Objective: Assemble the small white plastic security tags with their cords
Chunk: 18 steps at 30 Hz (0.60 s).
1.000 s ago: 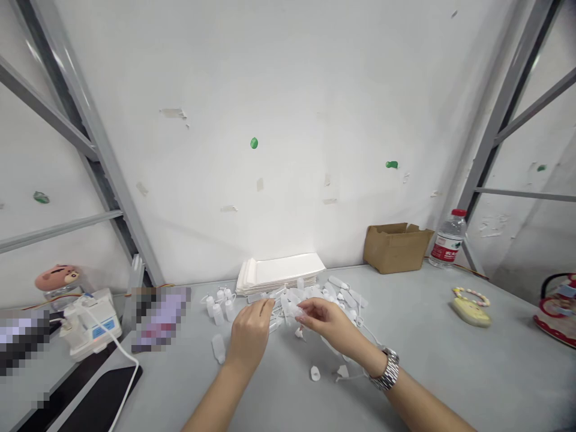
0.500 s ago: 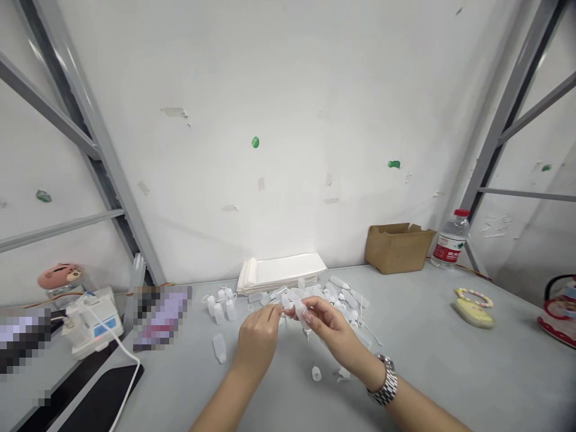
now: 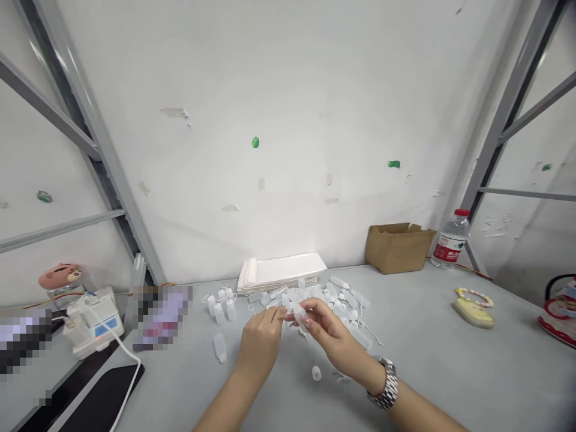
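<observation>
Both hands meet above the grey table in front of a heap of small translucent plastic bottles. My right hand, with a metal watch on its wrist, pinches one small bottle by its body. My left hand has its fingertips pinched together at that bottle's top end. A few small bottles stand upright to the left, one lies flat, and a loose cap rests near my right wrist.
A stack of white sheets lies by the wall. An open cardboard box and a water bottle stand at the back right, a yellow toy further right. A white device with cable and a dark tablet are at left.
Both hands have lifted slightly from the heap and come together, the right one carrying a small bottle toward the left fingertips.
</observation>
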Tool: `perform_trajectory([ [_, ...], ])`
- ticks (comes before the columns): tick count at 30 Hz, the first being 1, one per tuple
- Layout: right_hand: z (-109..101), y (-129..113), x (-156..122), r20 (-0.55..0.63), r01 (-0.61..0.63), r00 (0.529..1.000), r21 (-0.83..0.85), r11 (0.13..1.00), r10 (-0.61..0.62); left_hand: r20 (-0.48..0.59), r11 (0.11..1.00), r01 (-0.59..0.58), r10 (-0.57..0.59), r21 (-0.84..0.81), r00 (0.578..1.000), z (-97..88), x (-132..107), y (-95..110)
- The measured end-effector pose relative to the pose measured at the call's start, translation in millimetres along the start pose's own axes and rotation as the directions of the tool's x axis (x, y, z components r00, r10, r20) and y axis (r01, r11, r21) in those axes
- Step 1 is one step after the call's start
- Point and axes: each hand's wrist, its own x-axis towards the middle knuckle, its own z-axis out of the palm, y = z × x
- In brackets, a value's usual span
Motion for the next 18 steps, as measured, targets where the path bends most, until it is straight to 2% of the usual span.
perform_trajectory([
  [2,1.0,0.2,0.1,0.043,-0.013,0.999,0.005,1.000,0.013,0.021,0.949,0.204,-0.205,-0.241,0.979,-1.8,3.3,2.3],
  [3,1.3,0.7,0.7,0.053,-0.018,0.998,0.011,1.000,0.017,0.064,0.859,0.326,-0.328,-0.394,0.942,-2.6,5.5,3.6],
  [4,1.4,1.6,1.6,0.049,-0.024,0.999,0.012,1.000,0.023,0.142,0.709,0.443,-0.442,-0.549,0.885,-3.3,7.6,5.0],
  [6,1.6,4.6,4.1,0.004,-0.039,0.999,0.000,0.999,0.039,0.277,0.444,0.550,-0.542,-0.707,0.793,-4.0,11.1,8.3],
  [10,2.2,13.3,8.6,-0.074,-0.070,0.995,-0.037,0.997,0.067,0.330,0.305,0.563,-0.565,-0.768,0.756,-6.1,12.4,15.9],
  [15,2.9,22.5,10.7,-0.121,-0.110,0.988,-0.073,0.991,0.101,0.489,-0.025,0.588,-0.586,-0.808,0.647,-12.2,10.2,22.7],
  [18,2.0,25.6,11.8,-0.149,-0.105,0.984,-0.074,0.992,0.093,0.535,-0.131,0.574,-0.572,-0.808,0.622,-13.4,10.5,23.1],
])
